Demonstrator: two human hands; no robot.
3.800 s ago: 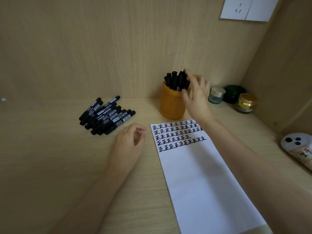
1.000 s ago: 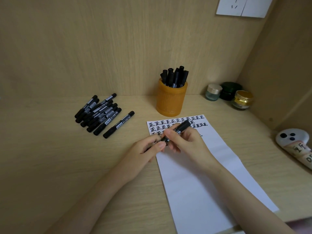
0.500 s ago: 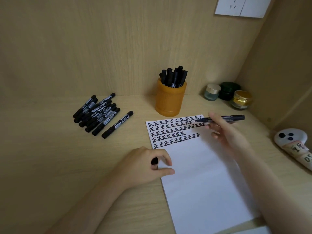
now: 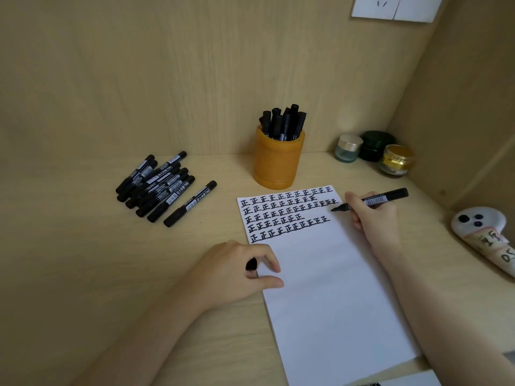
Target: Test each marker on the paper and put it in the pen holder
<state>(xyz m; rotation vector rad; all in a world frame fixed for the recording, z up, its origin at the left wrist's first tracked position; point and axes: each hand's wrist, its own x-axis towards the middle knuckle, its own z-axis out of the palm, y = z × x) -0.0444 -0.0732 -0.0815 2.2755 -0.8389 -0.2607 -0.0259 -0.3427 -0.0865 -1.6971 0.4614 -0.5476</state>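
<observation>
My right hand (image 4: 370,215) grips an uncapped black marker (image 4: 384,198), its tip over the right end of the written rows on the white paper (image 4: 328,288). My left hand (image 4: 237,271) rests at the paper's left edge and holds the black cap (image 4: 251,264) between curled fingers. The orange pen holder (image 4: 278,160) stands behind the paper with several black markers in it. A pile of black markers (image 4: 161,185) lies on the desk to the left.
Three small jars (image 4: 373,151) stand in the back right corner. A white object with dark dots (image 4: 479,221) lies at the right edge. Wooden walls close the desk behind and on the right; a wall socket (image 4: 393,6) sits high up.
The marker was pulled apart: the cap stayed in my left hand, my right hand carried the marker right, then lowered its tip toward the paper's written rows.
</observation>
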